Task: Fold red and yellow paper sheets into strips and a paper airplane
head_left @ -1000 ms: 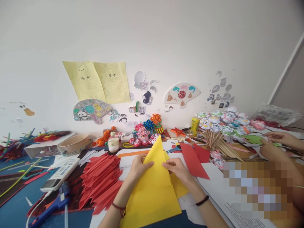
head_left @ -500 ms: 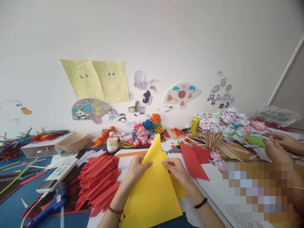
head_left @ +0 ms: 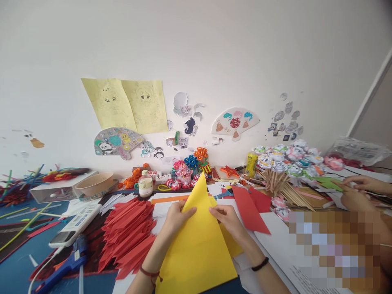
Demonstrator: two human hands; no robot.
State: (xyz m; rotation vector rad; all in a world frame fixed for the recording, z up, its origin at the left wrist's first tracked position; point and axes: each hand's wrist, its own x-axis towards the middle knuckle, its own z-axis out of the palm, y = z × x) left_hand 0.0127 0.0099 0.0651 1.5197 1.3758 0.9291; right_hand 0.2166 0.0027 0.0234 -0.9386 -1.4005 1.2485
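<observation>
the yellow paper [head_left: 196, 245], folded to a tall triangle, lies on the worktop [head_left: 18, 261] with its tip pointing away from the person. the left hand [head_left: 177, 215] pinches its left sloping edge, thumb on top and fingers [head_left: 187, 210] curled over the fold; the right hand [head_left: 226, 217] grips the right edge the same way, so both hands are clenched on the sheet near its upper part. a second yellow layer shows just under the right fingers. just left of the left fingers sits a heap of red folded pieces [head_left: 128, 232]; just right of the right fingers lies a loose red sheet [head_left: 249, 208]. beyond the fingertips stand a small bottle [head_left: 145, 183] and paper flowers [head_left: 192, 163]. far to the right, another person's hands [head_left: 352, 192] work on something pale. my judgement: with the grip only near the tip, the lower layers could slide out of line and the crease come out crooked; the sheet might also drag the red pieces beside it.
</observation>
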